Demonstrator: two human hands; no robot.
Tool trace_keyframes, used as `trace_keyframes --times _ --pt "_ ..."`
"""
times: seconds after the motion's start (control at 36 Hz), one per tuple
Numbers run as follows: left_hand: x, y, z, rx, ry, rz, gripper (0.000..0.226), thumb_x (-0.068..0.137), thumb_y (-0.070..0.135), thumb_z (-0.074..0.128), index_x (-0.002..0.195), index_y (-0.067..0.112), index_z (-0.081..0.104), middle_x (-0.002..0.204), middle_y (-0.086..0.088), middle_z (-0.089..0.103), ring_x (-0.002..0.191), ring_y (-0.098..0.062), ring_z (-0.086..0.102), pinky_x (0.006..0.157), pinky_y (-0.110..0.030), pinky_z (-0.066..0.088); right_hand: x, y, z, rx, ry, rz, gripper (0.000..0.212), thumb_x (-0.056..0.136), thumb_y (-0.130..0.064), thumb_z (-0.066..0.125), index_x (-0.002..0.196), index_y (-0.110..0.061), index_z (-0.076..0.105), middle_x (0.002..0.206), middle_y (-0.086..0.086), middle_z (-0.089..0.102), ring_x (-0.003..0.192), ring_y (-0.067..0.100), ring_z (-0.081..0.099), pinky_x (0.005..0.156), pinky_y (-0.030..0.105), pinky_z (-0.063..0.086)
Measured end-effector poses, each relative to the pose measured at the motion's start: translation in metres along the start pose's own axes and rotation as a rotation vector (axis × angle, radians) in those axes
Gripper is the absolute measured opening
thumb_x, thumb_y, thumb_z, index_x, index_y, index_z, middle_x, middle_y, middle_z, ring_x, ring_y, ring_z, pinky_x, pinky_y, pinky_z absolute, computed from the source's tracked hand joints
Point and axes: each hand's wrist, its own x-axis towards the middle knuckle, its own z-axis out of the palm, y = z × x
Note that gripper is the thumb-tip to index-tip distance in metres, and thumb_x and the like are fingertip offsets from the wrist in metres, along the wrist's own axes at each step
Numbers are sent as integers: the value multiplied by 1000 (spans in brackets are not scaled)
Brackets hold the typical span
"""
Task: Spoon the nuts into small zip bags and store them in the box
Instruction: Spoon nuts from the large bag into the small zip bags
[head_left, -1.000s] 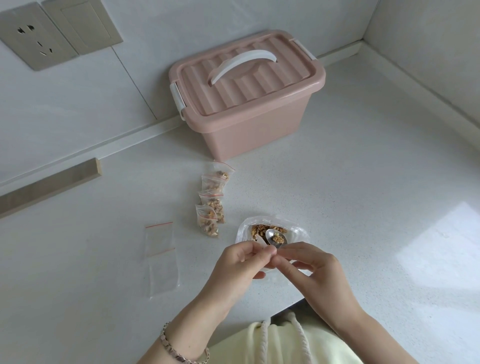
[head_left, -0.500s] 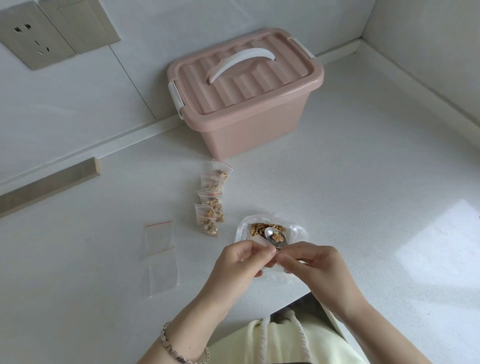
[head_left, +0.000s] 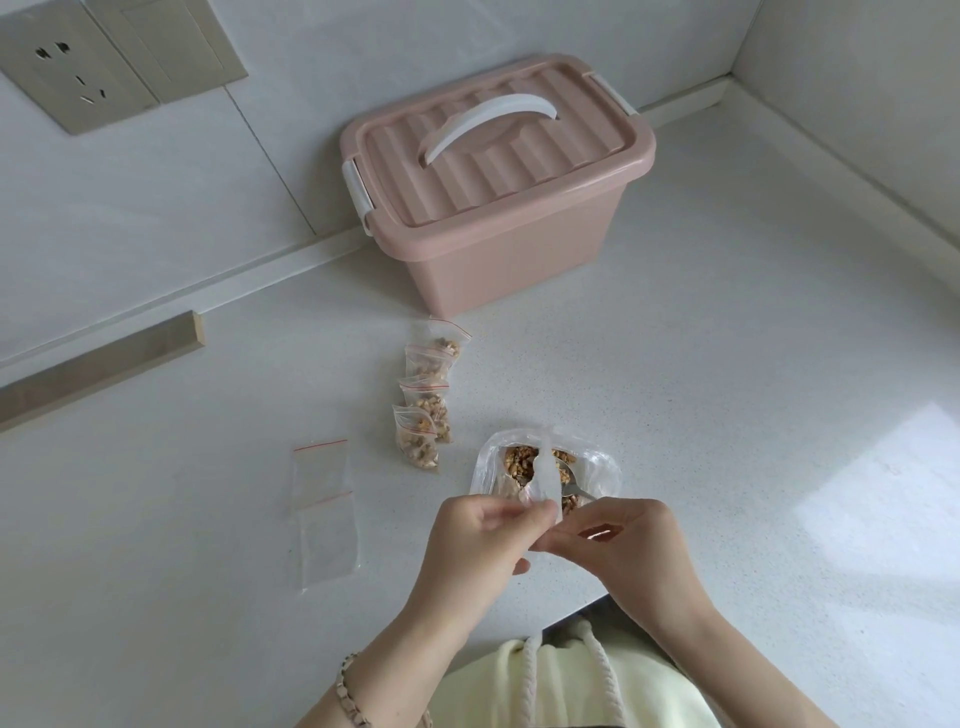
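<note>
Both hands meet over the near edge of the white counter. My left hand (head_left: 480, 540) and my right hand (head_left: 631, 551) pinch the mouth of a small clear zip bag (head_left: 543, 480), which stands up between them. Just behind it is a clear plastic tray of nuts (head_left: 602, 470) with a metal spoon (head_left: 569, 480) lying in it. Several filled zip bags (head_left: 423, 400) lie in a row left of the tray. The pink storage box (head_left: 498, 208) stands at the back wall, lid shut, white handle down.
Two empty zip bags (head_left: 324, 514) with red strips lie flat at the left. A wall socket (head_left: 72, 67) is at the upper left. The counter's front edge (head_left: 576, 613) runs just under my hands, with a pale yellow garment below it.
The small bag now stands upright between my fingers in front of the tray; earlier it was barely visible. The spoon still lies in the tray. My hands stayed in the same place.
</note>
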Motion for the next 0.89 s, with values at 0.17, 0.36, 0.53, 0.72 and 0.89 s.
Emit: trace_keyframes --times 0.17,0.36,0.53,0.72,0.89 --pt "-1 5 -2 -42 -27 16 16 81 19 68 66 18 73 70 -1 73 71 -9 69 60 -22 54 1 -1 -3 245 -114 101 26 48 -30 82 58 -8 70 58 4 65 51 6 53 55 13 43" --pt "-1 15 -12 -7 -176 131 17 80 11 66 66 18 70 62 1 69 64 -8 66 51 -19 49 2 8 -9 569 -387 132 28 53 -36 84 54 -16 65 60 2 59 85 25 60 70 21 47" --pt "-2 15 -14 -93 -280 240 9 74 21 67 67 20 71 62 0 68 62 -10 64 49 -20 48 0 5 -7 828 -584 167 36 49 -41 87 52 -16 62 62 0 56 62 7 54 62 16 44" --pt "-4 5 -11 -271 -385 173 15 68 29 78 64 17 71 65 -4 68 65 -13 64 52 -21 49 7 3 -9 1033 -634 93 33 70 -35 76 67 -7 60 69 8 57 70 17 56 69 25 49" --pt "2 -1 -12 390 144 160 26 74 21 59 50 13 53 52 -6 57 48 -11 45 48 -24 36 2 5 -3 63 67 -184 18 71 -13 77 58 -17 65 63 -4 65 58 6 59 58 16 46"
